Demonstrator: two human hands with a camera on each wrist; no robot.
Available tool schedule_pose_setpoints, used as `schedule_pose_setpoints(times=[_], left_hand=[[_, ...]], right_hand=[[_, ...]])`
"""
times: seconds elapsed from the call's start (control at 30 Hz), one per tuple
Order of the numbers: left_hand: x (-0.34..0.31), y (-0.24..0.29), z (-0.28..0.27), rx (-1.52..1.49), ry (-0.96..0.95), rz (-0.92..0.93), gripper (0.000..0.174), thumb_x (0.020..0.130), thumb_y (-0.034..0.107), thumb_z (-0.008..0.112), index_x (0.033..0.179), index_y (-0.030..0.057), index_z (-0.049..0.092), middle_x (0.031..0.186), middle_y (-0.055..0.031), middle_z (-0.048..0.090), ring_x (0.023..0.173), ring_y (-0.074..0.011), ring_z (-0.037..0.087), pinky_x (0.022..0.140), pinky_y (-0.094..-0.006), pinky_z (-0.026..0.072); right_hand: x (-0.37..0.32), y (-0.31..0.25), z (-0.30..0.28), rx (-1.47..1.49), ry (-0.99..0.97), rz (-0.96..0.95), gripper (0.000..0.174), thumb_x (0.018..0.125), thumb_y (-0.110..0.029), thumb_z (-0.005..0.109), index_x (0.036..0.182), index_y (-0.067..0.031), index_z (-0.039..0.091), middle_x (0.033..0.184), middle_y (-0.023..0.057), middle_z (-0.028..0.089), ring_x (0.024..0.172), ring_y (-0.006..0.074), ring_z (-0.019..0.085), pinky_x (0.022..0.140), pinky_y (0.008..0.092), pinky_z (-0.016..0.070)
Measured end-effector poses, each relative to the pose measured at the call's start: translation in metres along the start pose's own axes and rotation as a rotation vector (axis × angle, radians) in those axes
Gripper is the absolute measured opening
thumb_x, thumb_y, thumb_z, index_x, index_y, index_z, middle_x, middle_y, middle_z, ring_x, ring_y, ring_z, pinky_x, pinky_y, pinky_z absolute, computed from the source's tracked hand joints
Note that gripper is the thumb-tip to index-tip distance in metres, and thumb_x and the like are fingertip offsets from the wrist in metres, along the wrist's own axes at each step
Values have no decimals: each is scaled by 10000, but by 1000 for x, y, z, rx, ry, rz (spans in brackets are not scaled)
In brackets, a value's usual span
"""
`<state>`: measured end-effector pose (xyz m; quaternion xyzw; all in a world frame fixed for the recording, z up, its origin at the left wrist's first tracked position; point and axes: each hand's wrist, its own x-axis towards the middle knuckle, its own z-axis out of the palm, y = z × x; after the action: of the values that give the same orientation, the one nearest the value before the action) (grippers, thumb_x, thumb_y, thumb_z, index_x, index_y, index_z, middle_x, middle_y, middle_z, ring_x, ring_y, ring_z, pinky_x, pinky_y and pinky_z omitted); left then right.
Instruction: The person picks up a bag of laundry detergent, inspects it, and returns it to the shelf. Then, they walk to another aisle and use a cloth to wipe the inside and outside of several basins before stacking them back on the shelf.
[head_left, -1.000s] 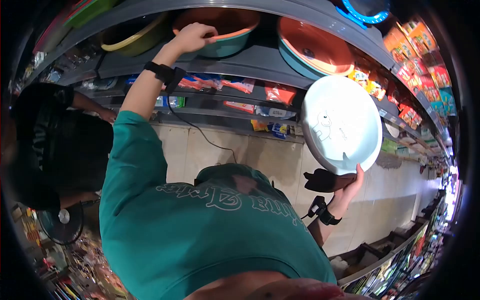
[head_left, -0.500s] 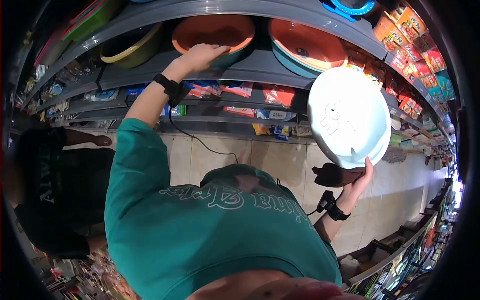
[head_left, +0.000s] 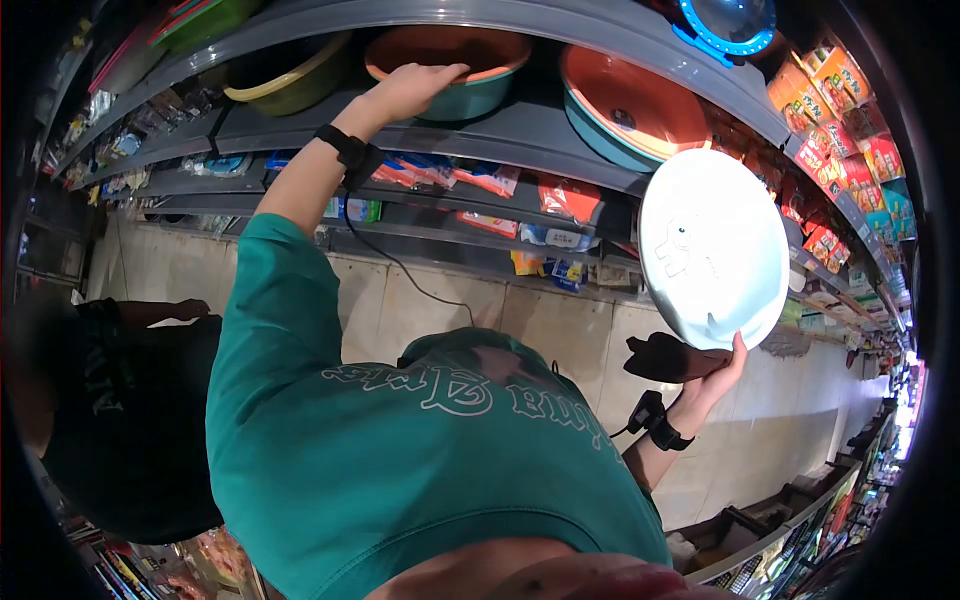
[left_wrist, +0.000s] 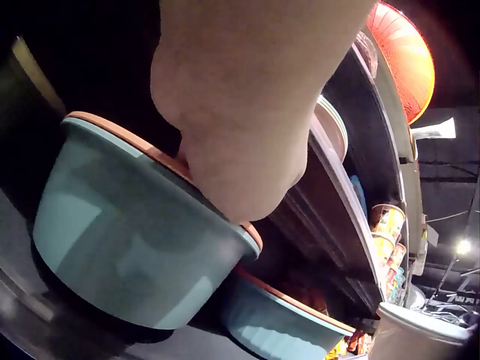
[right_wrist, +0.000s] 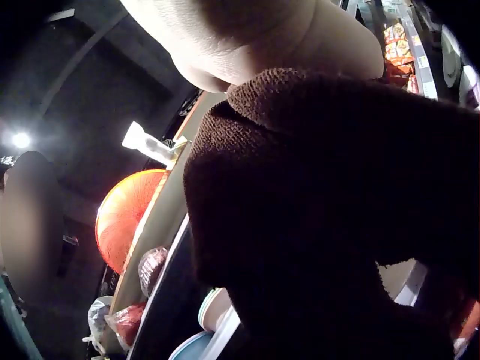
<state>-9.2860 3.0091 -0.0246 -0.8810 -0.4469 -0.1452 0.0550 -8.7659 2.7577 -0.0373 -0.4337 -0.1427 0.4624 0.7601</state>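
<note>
At the shelf, my left hand [head_left: 408,92] grips the near rim of an orange basin [head_left: 425,45] nested in a teal basin [head_left: 465,102]. In the left wrist view the hand [left_wrist: 240,127] lies over the rim of the teal basin [left_wrist: 135,232], its fingertips mostly hidden. On the right, my right hand [head_left: 712,382] holds a white basin [head_left: 715,250] with an elephant drawing by its lower edge, tilted up, together with a dark brown cloth [head_left: 665,358]. The cloth [right_wrist: 322,195] covers much of the right wrist view, below the hand [right_wrist: 262,37].
A yellow-green basin [head_left: 290,85] stands left on the same shelf, another orange-and-teal stack [head_left: 640,105] right. Packets [head_left: 570,197] lie on lower shelves. Noodle tubs [head_left: 840,80] fill the far right. A person in dark clothes [head_left: 130,420] is at the left.
My left hand has shifted right along the basin rim. The white basin has moved slightly right and looks narrower, still in my right hand. The person at the left has moved lower in view.
</note>
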Motion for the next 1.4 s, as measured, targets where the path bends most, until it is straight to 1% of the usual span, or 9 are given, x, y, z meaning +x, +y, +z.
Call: schedule_pose_setpoints(times=[0.2,0.57,0.77,0.97,1.1,1.17,1.3,1.37,1.4], left_hand=[[-11,24,12,50,-117,23,595,780,-54,494,1350,81,389,1207,-179,593,1035,-378,594,826,-461,509],[-33,14,15,-15,88,-71,320,895,136,582,1205,75,534,1123,-116,572,985,-331,589,819,-416,487],[-55,2,17,80,197,-183,242,874,148,617,1112,108,616,1104,-96,572,921,-327,606,783,-423,497],[-58,-3,32,121,277,-239,175,890,214,601,1033,125,650,1024,-68,626,921,-298,609,788,-416,477],[-58,1,33,188,259,-262,150,898,236,569,982,141,648,932,-41,638,909,-270,608,805,-399,450],[-56,1,32,205,256,-239,138,886,219,578,977,142,647,925,-43,634,901,-269,607,796,-399,452],[-54,8,32,195,280,-252,140,844,139,574,967,139,642,922,-32,620,926,-259,599,806,-392,465],[-51,11,31,206,298,-245,163,825,112,571,976,130,628,922,-26,613,928,-254,596,810,-393,470],[-50,12,31,206,295,-240,165,823,110,573,978,128,626,921,-26,613,925,-254,595,810,-394,471]], right_hand=[[23,-1,14,13,-44,11,507,888,-251,555,1308,11,446,1273,140,542,1158,291,534,977,446,434],[112,-9,57,-75,-92,93,482,841,-258,642,1230,-14,496,1182,135,568,1053,286,573,898,425,468],[167,18,123,-82,-258,-30,373,844,-300,654,1086,-30,566,991,99,627,881,259,623,795,384,517],[232,70,195,-37,-350,111,249,849,-242,660,1000,-56,590,927,110,617,933,217,598,823,372,512],[233,103,219,-154,-235,-16,344,857,-270,653,1127,-90,537,1057,106,591,993,219,584,867,396,490],[297,133,192,-323,-378,53,448,869,-299,649,1250,-139,477,1181,123,557,1019,235,578,884,403,484],[215,90,194,-384,-633,554,411,891,-343,648,1112,-6,567,1098,149,637,964,264,634,834,414,530],[167,87,196,-321,-547,484,390,885,-283,672,1122,1,548,1025,143,636,952,263,631,821,372,529],[144,95,198,-428,-582,294,462,882,-272,672,1190,30,506,1062,145,632,975,249,618,854,374,505]])
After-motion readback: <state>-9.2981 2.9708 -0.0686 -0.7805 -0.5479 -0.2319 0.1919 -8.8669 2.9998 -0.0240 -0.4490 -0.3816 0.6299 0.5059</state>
